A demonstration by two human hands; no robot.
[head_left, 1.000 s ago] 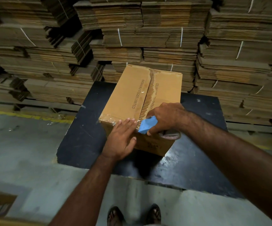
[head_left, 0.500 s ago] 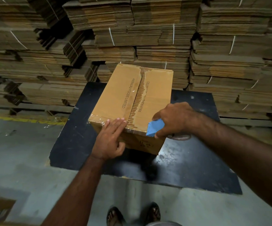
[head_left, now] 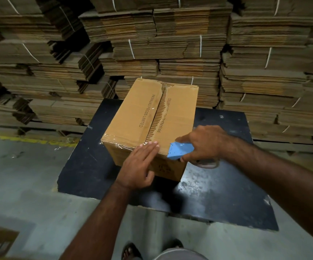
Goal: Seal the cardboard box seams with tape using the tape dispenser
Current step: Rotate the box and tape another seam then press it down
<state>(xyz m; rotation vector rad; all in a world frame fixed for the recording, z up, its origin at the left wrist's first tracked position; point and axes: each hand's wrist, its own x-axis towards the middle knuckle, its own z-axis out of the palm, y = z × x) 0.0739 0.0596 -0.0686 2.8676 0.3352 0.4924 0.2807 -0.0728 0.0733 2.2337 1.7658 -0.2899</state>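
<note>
A closed cardboard box [head_left: 151,121] printed with "PATANJALI FOODS LIMITED" sits on a black table [head_left: 227,199], its two top flaps meeting along a ragged centre seam [head_left: 156,117] where bare corrugation shows. Clear tape [head_left: 121,142] already runs along the box's near top edge from the left corner toward the seam, wrinkled and catching the light. The person's left hand [head_left: 138,169] lies flat against the near face of the box, fingers straight and together, fingertips reaching up onto the taped edge just beside the seam. The right hand [head_left: 206,143] is curled around a blue tape dispenser [head_left: 180,150], forefinger stretched along its top, the dispenser's blade end touching the box's near top edge to the right of the seam; the roll of tape [head_left: 207,163] shows only partly below the palm, blurred. Both bare forearms reach in from the bottom of the view, and sandalled feet [head_left: 131,250] stand on the grey concrete floor [head_left: 29,184] below. Behind the table, strapped bundles of flattened cardboard [head_left: 170,44] are stacked high across the whole background, and a worn yellow line [head_left: 20,140] marks the floor at left
</note>
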